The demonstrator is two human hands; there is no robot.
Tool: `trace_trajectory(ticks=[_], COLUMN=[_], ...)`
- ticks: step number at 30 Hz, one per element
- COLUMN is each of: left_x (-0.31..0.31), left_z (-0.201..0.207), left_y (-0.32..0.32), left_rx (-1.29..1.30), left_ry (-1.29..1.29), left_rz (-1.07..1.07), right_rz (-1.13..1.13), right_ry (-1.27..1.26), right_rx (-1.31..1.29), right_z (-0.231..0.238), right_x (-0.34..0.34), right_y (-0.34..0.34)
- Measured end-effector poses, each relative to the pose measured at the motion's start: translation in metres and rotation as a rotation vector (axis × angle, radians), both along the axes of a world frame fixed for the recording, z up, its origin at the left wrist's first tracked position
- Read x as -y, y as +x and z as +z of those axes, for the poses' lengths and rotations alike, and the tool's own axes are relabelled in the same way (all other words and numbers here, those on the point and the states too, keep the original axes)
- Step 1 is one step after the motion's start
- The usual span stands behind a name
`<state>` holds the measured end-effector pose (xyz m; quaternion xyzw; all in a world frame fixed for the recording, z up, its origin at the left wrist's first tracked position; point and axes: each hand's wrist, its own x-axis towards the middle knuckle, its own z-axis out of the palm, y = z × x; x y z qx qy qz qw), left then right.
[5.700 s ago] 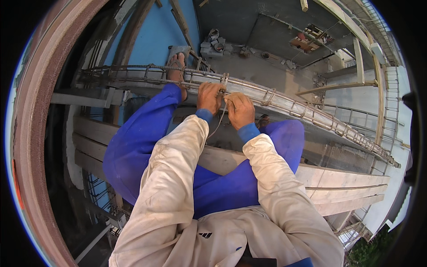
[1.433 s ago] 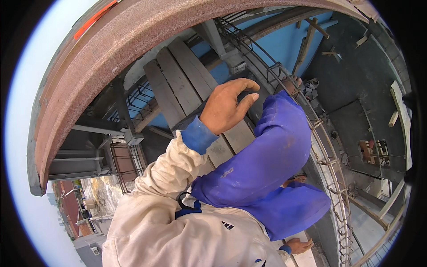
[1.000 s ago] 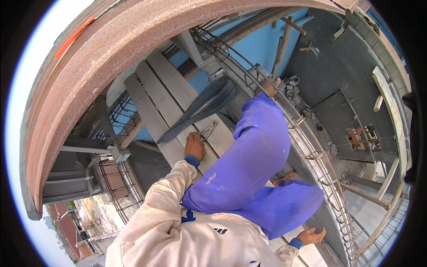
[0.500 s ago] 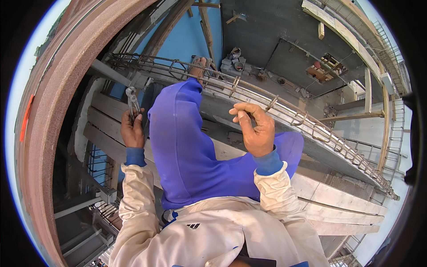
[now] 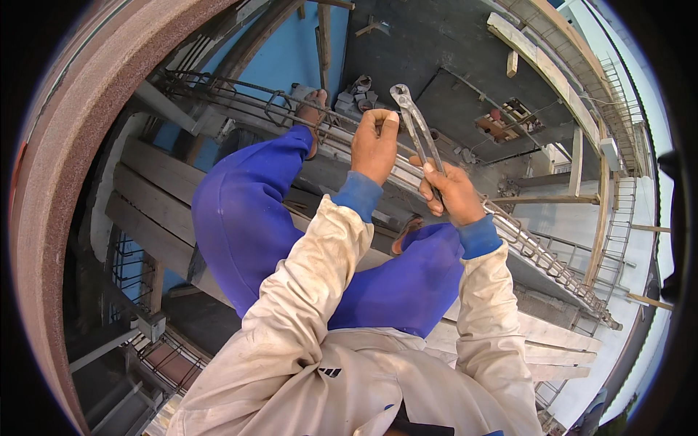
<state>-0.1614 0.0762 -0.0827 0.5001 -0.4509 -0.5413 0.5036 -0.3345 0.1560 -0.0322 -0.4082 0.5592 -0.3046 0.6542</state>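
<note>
Grey metal pincers (image 5: 416,128) point up and away, their handles in my right hand (image 5: 456,190), which is closed round them. Beside the tool's jaws, my left hand (image 5: 374,149) is closed with thumb and fingertips pinched together. Whatever lies in that pinch is too small to make out. Below both hands a long cage of rusty reinforcing bars (image 5: 512,227) runs from far left to near right, with bent stirrups along it. My hands hide part of its middle.
Pale wooden planks (image 5: 542,334) lie under me, along the cage. A bare foot (image 5: 311,109) rests at the bars on the far side. Far below, buckets and rubble (image 5: 356,98) stand on a grey floor. A curved reddish-brown edge (image 5: 54,240) borders the left.
The pincers have passed from my left hand to my right. My left hand has swung right, over the bars, and its fingers are now pinched.
</note>
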Motion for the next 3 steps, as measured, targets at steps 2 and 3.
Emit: trace_trajectory(ticks=[2, 3], left_x=[0.004, 0.01], left_z=[-0.106, -0.161], left_y=[-0.003, 0.004], left_rx=[0.213, 0.209], left_ry=[0.32, 0.541], left_rz=[0.161, 0.079], right_rz=[-0.006, -0.006], right_ry=[0.149, 0.206], right_rx=[-0.296, -0.4], right_z=[-0.043, -0.067], right_x=[0.001, 0.007], right_y=[-0.017, -0.022])
